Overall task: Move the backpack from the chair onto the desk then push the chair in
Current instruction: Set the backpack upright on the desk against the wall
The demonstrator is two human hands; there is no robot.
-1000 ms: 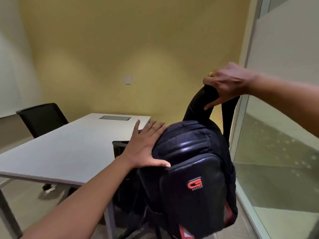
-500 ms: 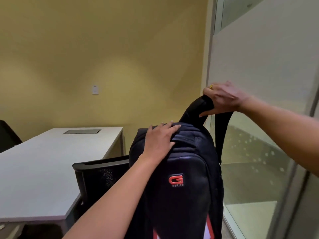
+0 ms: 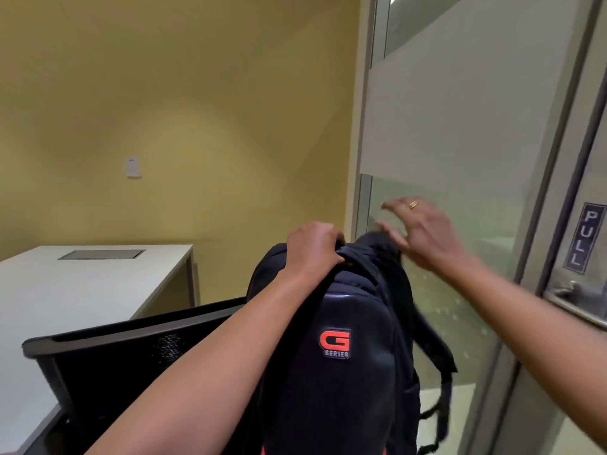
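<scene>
A black backpack (image 3: 341,372) with a red G logo stands upright in front of me, just right of the black mesh chair back (image 3: 131,349). My left hand (image 3: 312,247) is closed over the top of the backpack, gripping it. Just above and right of the bag's top hovers my right hand (image 3: 423,231), fingers spread, holding nothing; it is motion-blurred. The shoulder straps hang loose down the bag's right side. The white desk (image 3: 75,290) lies to the left, behind the chair. The chair seat is hidden.
A glass wall with a frosted band runs close on the right. A glass door with a PULL sign (image 3: 586,238) and a metal handle (image 3: 571,295) is at the far right. A yellow wall stands behind the desk, which has a grey cable hatch (image 3: 101,254).
My right hand has let go of the shoulder strap, which has dropped to the bag's side. My left hand has shifted from the bag's front to a grip on its top.
</scene>
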